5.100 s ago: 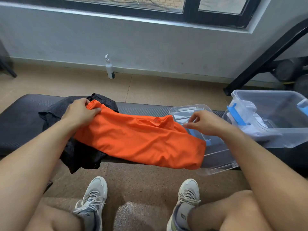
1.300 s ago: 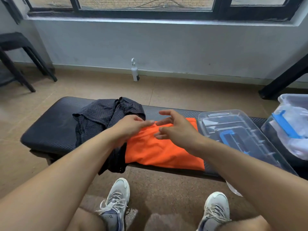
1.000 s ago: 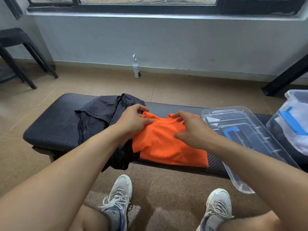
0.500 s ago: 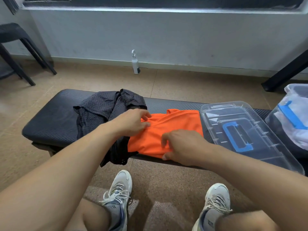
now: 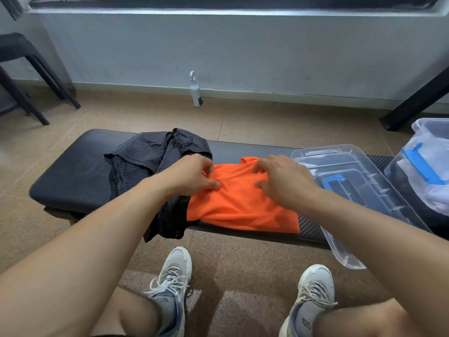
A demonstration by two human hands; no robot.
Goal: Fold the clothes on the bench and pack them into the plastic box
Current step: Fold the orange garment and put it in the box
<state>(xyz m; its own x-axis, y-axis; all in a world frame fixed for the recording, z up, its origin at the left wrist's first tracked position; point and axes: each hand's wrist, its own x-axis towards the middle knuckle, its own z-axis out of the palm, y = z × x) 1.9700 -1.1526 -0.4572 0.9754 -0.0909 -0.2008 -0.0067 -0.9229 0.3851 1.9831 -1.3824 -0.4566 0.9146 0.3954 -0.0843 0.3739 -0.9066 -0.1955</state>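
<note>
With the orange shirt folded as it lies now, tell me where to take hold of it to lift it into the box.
Take the orange shirt by its two short ends, one grip from the left and one from the right, fingers slid under and thumbs on top. It lies flat as a folded stack across the bench, so gripping only the top layer would probably unfold it. The plastic box sits to the right.

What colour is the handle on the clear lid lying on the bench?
Blue handle on the clear lid, seen in the head view.
</note>
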